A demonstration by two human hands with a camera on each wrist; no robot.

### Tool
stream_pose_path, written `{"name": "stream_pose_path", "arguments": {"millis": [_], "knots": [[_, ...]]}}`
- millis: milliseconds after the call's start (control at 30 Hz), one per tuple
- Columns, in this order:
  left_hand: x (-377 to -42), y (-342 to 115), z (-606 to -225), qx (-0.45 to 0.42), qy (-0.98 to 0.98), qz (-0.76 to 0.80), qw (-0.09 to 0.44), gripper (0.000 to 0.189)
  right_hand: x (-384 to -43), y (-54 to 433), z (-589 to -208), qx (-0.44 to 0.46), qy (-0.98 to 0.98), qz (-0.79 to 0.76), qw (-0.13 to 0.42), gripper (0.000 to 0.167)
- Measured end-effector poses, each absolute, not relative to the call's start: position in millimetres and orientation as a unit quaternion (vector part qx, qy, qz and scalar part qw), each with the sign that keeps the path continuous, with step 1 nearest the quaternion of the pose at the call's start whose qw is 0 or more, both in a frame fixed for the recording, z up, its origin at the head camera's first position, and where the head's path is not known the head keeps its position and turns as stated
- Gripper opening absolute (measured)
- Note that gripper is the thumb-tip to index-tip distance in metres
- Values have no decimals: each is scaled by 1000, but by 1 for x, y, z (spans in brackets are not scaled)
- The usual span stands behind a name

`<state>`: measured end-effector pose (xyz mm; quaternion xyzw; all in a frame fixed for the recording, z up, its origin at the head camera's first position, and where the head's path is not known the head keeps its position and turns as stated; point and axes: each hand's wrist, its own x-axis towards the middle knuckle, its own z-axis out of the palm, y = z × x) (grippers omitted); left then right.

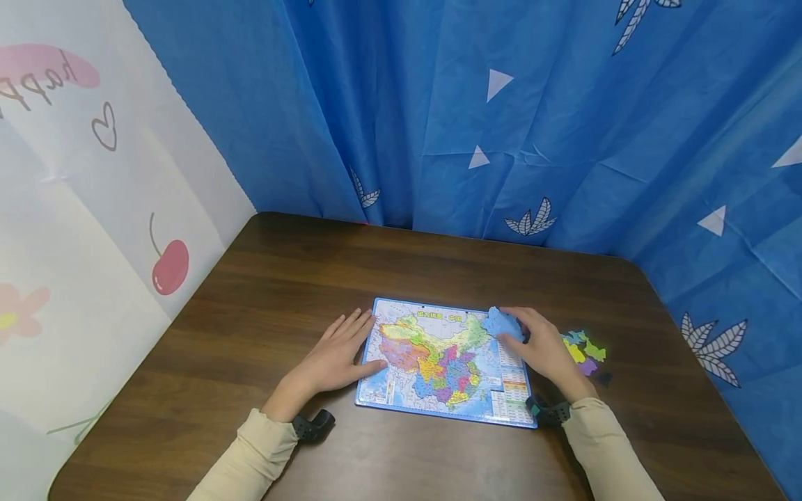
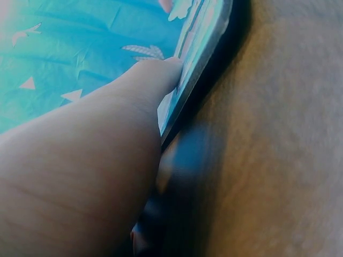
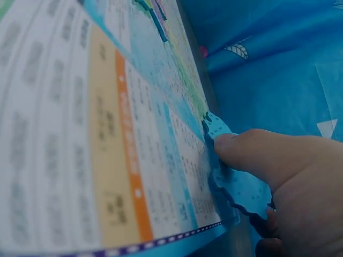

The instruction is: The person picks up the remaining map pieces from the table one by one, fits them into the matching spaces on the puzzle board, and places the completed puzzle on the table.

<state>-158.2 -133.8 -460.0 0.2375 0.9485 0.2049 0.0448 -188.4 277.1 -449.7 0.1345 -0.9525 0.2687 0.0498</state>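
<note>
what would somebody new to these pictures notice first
Probably the colourful map puzzle board, bright against the dark wooden table in the head view. Next, likely the blue puzzle piece that the right hand holds at the board's far right corner, with the left hand touching the left edge. Behind, a vivid blue curtain with white triangles and leaf prints fills much of the background.

Head cam bright; L wrist dim, tabletop (image 2: 284,155) blurry w/ shadow (image 2: 185,214).
</note>
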Motion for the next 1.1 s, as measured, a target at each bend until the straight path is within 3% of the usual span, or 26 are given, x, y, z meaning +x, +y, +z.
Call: {"name": "stream_pose_path", "arguments": {"millis": [333,933,1100], "knots": [[-158,-134,-459,236,949,203,48,94,-188,273,-443,102,-943,312,56,40],[-158,-134,-460,236,949,203,48,94,-188,266,-436,92,-928,360,10,53],[-158,-135,-461,237,949,203,48,94,-188,262,-434,84,-926,367,0,48]]}}
